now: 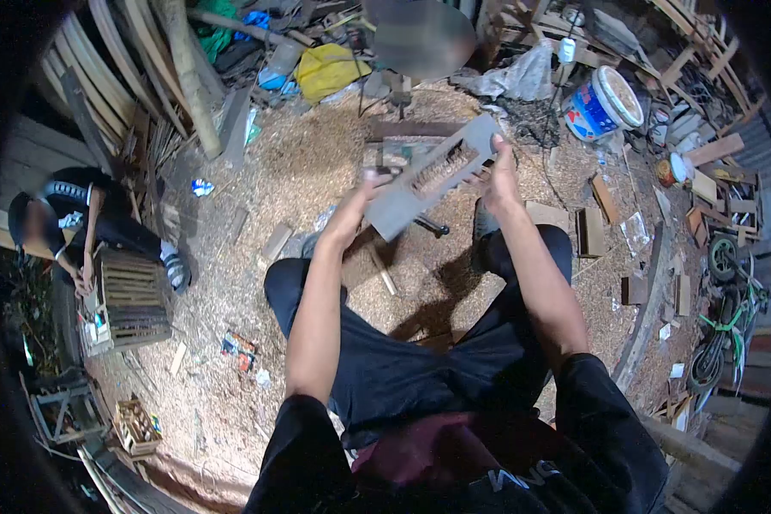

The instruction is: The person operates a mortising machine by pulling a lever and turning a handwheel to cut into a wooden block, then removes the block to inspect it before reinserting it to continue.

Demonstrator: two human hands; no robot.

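A flat grey board [400, 204] with a long rectangular opening in its middle is held up in front of my knees, slanting from lower left to upper right. My left hand [349, 214] grips its lower left end. At the upper right end, my right hand [500, 178] is closed on the edge, thumb on top. Wood shavings show through the opening. Just beneath the board is a dark metal bar with a rounded end [437, 226], possibly part of a vise; most of what it belongs to is hidden. A thin wooden stick [383, 270] lies below the board.
Shavings cover the ground. A person [90, 214] sits at the left by a slatted crate [133, 295]. A blue-and-white bucket [584, 111] stands at the upper right. Wood blocks [588, 232] lie right of my knee. A small green bicycle [728, 321] is at the far right.
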